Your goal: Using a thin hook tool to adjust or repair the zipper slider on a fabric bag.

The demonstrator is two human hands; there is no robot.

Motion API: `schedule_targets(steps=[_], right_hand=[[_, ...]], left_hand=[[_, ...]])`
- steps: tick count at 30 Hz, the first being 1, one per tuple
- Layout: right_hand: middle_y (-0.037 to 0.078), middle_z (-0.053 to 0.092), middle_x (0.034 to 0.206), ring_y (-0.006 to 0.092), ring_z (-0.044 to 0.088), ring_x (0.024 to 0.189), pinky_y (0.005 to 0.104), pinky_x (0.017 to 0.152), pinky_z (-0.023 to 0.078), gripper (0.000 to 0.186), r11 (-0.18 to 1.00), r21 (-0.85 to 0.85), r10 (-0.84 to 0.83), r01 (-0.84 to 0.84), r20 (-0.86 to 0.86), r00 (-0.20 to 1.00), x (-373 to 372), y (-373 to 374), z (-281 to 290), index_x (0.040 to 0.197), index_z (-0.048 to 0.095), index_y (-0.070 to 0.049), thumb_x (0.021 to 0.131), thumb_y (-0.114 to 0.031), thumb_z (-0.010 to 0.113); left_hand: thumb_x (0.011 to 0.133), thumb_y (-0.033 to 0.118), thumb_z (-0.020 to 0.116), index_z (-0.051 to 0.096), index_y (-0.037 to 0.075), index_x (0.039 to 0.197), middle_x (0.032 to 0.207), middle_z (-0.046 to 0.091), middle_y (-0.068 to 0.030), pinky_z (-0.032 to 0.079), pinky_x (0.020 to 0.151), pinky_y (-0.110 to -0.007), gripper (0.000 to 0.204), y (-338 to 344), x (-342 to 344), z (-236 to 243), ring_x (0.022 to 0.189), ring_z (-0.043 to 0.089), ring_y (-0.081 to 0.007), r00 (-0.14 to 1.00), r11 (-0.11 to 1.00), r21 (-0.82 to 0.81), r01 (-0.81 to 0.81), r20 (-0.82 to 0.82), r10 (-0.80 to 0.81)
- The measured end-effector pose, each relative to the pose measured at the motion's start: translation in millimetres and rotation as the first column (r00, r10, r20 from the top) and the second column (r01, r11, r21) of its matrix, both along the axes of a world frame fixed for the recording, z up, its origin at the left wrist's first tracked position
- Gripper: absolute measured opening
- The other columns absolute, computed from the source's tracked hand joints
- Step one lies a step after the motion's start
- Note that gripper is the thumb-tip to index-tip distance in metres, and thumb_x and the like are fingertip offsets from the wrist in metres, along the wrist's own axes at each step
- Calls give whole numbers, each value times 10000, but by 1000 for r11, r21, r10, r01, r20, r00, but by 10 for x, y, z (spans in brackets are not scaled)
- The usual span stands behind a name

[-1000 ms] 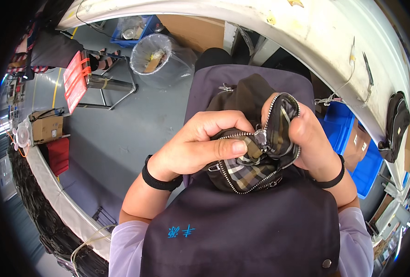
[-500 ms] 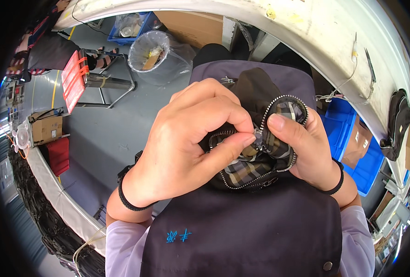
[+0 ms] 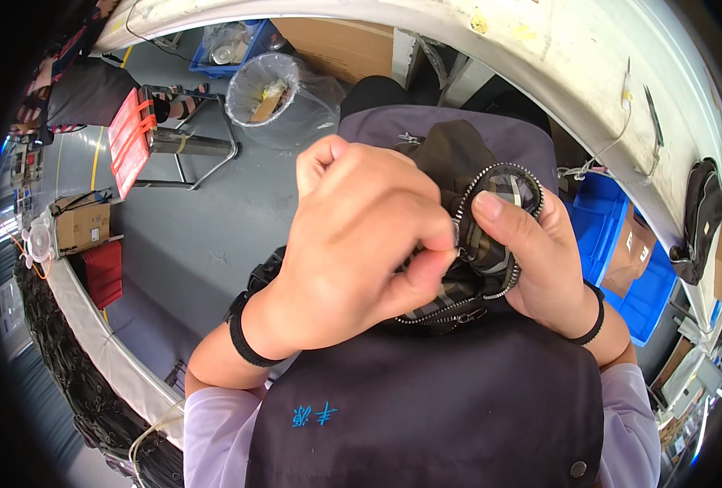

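A dark brown fabric bag [image 3: 458, 150] lies in my lap, on my dark apron [image 3: 434, 390]. Its mouth hangs open, edged by a zipper [image 3: 468, 189] with metal teeth, and a plaid lining [image 3: 507, 189] shows inside. My right hand [image 3: 550, 264] holds the bag's right side, thumb laid over the zippered edge and fingers behind it. Thumb and forefinger of my left hand [image 3: 357, 244] pinch together right at the zipper edge, beside my right thumb. Whatever sits in that pinch is mostly covered by the fingertips. The left hand also hides the bag's left part.
A white worktable [image 3: 572, 49] curves around the far and right sides, with a black pouch [image 3: 697, 220] on it. Blue bins [image 3: 593, 215] stand below at right. Left of the bag are a lined waste bin [image 3: 261, 89], a stool [image 3: 178, 142] and a seated person's leg.
My left hand has rolled over, its back turned upward, still pinching at the zipper edge. A small shiny piece there is now mostly covered. My right hand has barely moved.
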State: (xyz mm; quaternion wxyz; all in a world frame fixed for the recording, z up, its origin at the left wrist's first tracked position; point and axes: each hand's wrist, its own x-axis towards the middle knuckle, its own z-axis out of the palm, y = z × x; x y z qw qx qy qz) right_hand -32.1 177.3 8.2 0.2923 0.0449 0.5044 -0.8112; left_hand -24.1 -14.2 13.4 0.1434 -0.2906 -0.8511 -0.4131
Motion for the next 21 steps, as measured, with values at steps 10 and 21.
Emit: schedule_targets(steps=[10,21], right_hand=[[-42,572,760,20,480,687,198,612,399,120,999,28,39,-38,-53,998,-5,-21,27,885,586,-35,934,-144,591],[-44,568,753,12,461,688,195,599,382,125,993,84,93,-84,-109,990,12,-50,39,883,590,-18,938,-129,583]], left_hand=[[717,49,762,621,28,825,813,596,-64,449,720,-296,178,-108,-89,116,779,567,-202,951,997,80,-2,310,-23],[684,0,711,584,63,777,810,567,-40,385,745,-323,170,-177,-231,298,763,544,-219,917,958,-159,237,362,-167]])
